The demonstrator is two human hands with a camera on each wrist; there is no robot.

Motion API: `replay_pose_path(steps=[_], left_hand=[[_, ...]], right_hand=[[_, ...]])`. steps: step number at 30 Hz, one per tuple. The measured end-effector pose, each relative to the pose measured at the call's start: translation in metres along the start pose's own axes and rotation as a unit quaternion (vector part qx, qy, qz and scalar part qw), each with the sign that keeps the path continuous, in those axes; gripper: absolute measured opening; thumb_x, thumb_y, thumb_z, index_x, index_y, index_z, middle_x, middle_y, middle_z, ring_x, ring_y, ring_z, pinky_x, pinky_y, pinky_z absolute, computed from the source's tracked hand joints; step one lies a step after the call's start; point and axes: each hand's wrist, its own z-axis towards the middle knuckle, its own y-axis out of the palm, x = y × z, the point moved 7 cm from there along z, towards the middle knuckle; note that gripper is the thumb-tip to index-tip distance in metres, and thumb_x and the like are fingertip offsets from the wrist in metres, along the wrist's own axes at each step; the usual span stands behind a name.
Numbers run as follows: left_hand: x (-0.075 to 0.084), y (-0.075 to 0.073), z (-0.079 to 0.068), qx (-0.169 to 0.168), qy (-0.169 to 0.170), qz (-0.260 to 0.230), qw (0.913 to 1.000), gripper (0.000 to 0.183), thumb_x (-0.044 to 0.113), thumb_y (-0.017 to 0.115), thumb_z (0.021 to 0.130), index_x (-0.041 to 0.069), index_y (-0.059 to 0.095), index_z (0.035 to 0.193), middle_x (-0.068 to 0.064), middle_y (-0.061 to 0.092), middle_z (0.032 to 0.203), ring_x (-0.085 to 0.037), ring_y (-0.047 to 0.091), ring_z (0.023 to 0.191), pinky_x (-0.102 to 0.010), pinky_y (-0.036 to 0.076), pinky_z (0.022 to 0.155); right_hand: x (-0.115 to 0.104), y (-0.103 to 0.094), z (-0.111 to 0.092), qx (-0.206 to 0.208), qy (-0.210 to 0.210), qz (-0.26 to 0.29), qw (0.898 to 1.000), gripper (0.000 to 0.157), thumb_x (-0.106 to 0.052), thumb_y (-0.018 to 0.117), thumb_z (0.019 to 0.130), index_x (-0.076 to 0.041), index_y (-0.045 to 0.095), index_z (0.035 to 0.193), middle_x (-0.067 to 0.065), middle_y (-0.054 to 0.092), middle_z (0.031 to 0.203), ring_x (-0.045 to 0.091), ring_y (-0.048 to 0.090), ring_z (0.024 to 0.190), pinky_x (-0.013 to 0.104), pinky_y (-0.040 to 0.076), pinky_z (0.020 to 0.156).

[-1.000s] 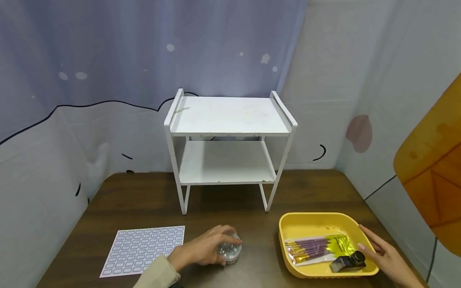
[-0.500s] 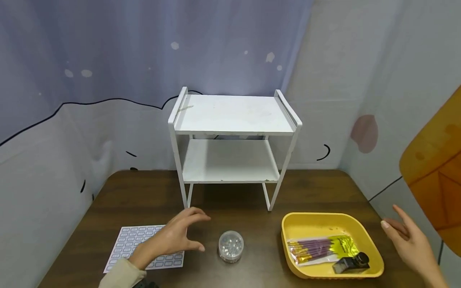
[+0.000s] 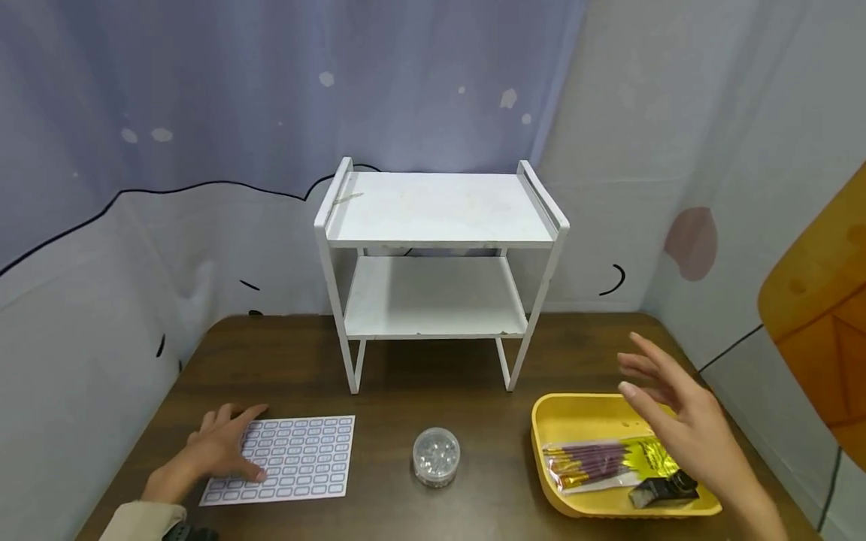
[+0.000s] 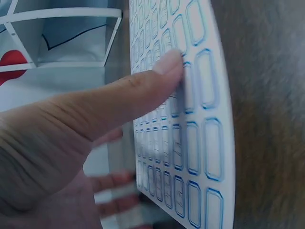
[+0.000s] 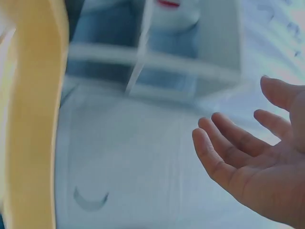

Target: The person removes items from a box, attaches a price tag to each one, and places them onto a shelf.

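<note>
A white sheet of blue-bordered blank labels [image 3: 311, 458] lies at the left of the table. My left hand [image 3: 213, 447] is at the sheet's left end, thumb and fingers spread apart. In the left wrist view the thumb [image 4: 143, 88] reaches over the printed face, while the other fingers are beyond the edge. My right hand [image 3: 697, 424], holding nothing, hovers over the right side of the yellow basket [image 3: 539, 451], fingers loosely extended. Inside the basket are a clear packet of purple-handled brushes [image 3: 587, 462] and a small dark-capped bottle [image 3: 659, 492], partly covered by the hand.
A round clear container [image 3: 436, 454] with glittery contents stands mid-table between the hands. Behind it is a white two-tier rack [image 3: 440, 297]. Curtains and pale cloth close off the back and sides, with an orange shape [image 3: 825, 323] at the right.
My left hand has let go of the round container and moved left to the label sheet. My right hand has left the basket's right rim and risen over it.
</note>
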Motion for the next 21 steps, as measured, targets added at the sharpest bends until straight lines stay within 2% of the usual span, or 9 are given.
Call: replay_pose_path(steps=[4,7,11,13,17,21], left_hand=[[0.002,0.001,0.004,-0.004,0.025,0.009,0.9996,0.112,0.046,0.096,0.049,0.008,0.048,0.142,-0.031,0.045,0.127,-0.049,0.043,0.112,-0.068,0.043,0.085],[0.003,0.002,0.004,-0.021,0.017,0.011,0.9996,0.108,0.044,0.097,0.049,0.007,0.05,0.14,-0.026,0.048,0.122,-0.045,0.046,0.11,-0.066,0.043,0.086],[0.006,0.002,0.002,-0.027,0.016,0.018,0.9993,0.104,0.043,0.096,0.051,0.006,0.051,0.138,-0.025,0.049,0.118,-0.044,0.047,0.108,-0.064,0.043,0.085],[0.009,0.001,0.001,-0.021,0.023,0.016,0.9994,0.104,0.041,0.097,0.051,0.006,0.052,0.138,-0.024,0.049,0.118,-0.043,0.047,0.109,-0.063,0.044,0.086],[0.013,-0.001,0.001,-0.011,0.04,0.012,0.9991,0.103,0.039,0.097,0.05,0.003,0.054,0.137,-0.026,0.049,0.12,-0.045,0.046,0.111,-0.064,0.044,0.089],[0.013,0.002,0.005,-0.024,0.038,0.026,0.9987,0.105,0.041,0.097,0.049,0.004,0.053,0.137,-0.027,0.05,0.123,-0.046,0.047,0.112,-0.066,0.043,0.089]], right_hand=[[-0.034,0.036,0.008,-0.02,-0.042,0.05,0.998,0.066,0.001,0.064,0.094,-0.022,0.042,0.152,-0.002,0.065,0.129,-0.005,0.061,0.111,0.012,0.051,0.087],[-0.047,0.067,0.011,-0.053,-0.057,0.08,0.994,0.063,-0.002,0.065,0.094,-0.022,0.045,0.15,0.008,0.067,0.126,0.006,0.064,0.112,0.02,0.054,0.088],[-0.053,0.104,0.01,-0.108,-0.052,0.104,0.987,0.058,-0.012,0.065,0.096,-0.021,0.045,0.15,0.006,0.067,0.127,0.017,0.064,0.114,0.029,0.057,0.088],[-0.054,0.117,0.008,-0.13,-0.045,0.113,0.984,0.056,-0.016,0.065,0.097,-0.022,0.045,0.15,0.004,0.066,0.128,0.016,0.064,0.115,0.031,0.057,0.088],[-0.054,0.132,0.005,-0.155,-0.037,0.125,0.979,0.055,-0.02,0.063,0.099,-0.022,0.045,0.15,0.004,0.065,0.13,0.013,0.063,0.115,0.031,0.057,0.089],[-0.054,0.141,0.006,-0.166,-0.036,0.139,0.976,0.054,-0.02,0.063,0.098,-0.021,0.045,0.15,0.005,0.065,0.129,0.013,0.063,0.114,0.03,0.057,0.089]])
